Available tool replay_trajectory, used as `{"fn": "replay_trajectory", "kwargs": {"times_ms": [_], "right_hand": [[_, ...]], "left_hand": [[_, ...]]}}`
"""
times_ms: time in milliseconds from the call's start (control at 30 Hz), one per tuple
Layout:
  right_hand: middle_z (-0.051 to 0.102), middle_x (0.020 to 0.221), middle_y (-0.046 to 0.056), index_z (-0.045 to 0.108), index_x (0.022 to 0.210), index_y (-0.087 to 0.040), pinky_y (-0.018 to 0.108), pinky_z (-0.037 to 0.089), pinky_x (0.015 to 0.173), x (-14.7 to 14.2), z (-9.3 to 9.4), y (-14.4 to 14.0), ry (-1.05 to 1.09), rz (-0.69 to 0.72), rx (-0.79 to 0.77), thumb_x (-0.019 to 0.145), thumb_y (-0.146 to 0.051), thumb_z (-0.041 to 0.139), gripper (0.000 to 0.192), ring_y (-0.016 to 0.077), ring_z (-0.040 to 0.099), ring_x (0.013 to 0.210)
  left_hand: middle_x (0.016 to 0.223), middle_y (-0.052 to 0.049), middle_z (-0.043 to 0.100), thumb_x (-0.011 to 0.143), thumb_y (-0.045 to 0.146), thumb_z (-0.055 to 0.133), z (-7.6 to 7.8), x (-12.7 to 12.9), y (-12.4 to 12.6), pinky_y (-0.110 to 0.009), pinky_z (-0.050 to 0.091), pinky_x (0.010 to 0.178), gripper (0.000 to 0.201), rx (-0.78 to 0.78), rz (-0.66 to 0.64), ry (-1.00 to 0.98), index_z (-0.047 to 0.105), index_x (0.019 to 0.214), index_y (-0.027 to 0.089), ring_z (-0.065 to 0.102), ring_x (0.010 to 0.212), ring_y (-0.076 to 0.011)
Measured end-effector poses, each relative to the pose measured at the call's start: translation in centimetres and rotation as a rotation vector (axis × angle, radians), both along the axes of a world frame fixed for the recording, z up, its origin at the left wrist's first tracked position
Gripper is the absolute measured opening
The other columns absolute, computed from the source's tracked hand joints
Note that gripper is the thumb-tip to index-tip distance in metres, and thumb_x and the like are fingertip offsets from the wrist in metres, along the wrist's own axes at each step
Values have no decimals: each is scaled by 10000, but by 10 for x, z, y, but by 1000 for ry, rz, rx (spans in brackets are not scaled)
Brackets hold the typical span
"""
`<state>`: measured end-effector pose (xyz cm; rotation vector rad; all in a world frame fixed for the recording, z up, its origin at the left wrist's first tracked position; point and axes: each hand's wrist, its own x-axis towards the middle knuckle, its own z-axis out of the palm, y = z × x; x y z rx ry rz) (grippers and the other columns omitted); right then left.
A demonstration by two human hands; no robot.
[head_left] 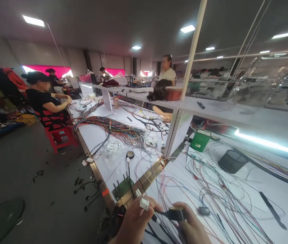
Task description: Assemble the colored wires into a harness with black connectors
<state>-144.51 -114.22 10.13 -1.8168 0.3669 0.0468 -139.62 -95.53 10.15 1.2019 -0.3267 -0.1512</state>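
Observation:
At the bottom edge of the view, my left hand pinches a small white plastic connector with a thin wire running off it. Right beside it, my right hand grips a black connector with dark wires trailing down. The two connectors are a few centimetres apart above the white worktable. A tangle of thin red, green and black wires lies on the table just beyond my hands, along with another small black connector.
A green box and a black mesh cup stand further back under a lit shelf. A big multicoloured wire bundle covers the left table. A person in black sits at left; another stands behind. A green peg board sits near.

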Motion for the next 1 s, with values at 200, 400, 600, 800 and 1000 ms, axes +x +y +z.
{"fn": "replay_trajectory", "kwargs": {"times_ms": [200, 400, 600, 800, 1000], "right_hand": [[400, 522, -67, 585, 878, -199, 195, 203, 379, 7, 15, 2, 219, 83, 17, 798, -394, 527, 218, 76, 298, 400], [403, 520, -72, 539, 1187, -216, 194, 211, 366, -4, 26, 3, 283, 72, 104, 862, -581, 474, 493, 78, 300, 375], [511, 1183, 94, 507, 1288, -314, 281, 468, 576, -20, 16, -4, -321, 235, -378, 921, -309, 464, 370, 114, 543, 637], [531, 1239, 78, 578, 1241, -398, 316, 486, 676, -18, 10, 7, -515, 420, -834, 929, -170, 419, 418, 167, 604, 800], [589, 910, 53, 592, 919, -243, 259, 433, 570, -15, 7, 1, -471, 104, -252, 914, -244, 428, 164, 133, 552, 668]], "left_hand": [[1168, -115, 665, 909, 412, 522, 1, 9, -6, -408, 373, 1035, 326, 49, -213, 23, 683, 1051, 167, 582, 1107, -250], [1088, -118, 694, 958, 429, 397, 2, 11, -13, -391, 381, 1029, 430, 214, -273, -104, 718, 1022, 150, 571, 1119, -247], [747, -48, 705, 896, 518, 489, 6, 26, -12, -328, 470, 788, 461, 289, -208, 205, 697, 1071, 146, 642, 748, -193], [735, -34, 676, 837, 524, 585, 5, 28, -12, -265, 410, 685, 435, 200, -258, 427, 712, 1000, 141, 584, 712, -151], [816, -76, 712, 843, 501, 595, -1, 14, -15, -255, 403, 673, 372, 9, -215, 516, 695, 902, 147, 597, 771, -159]]}}
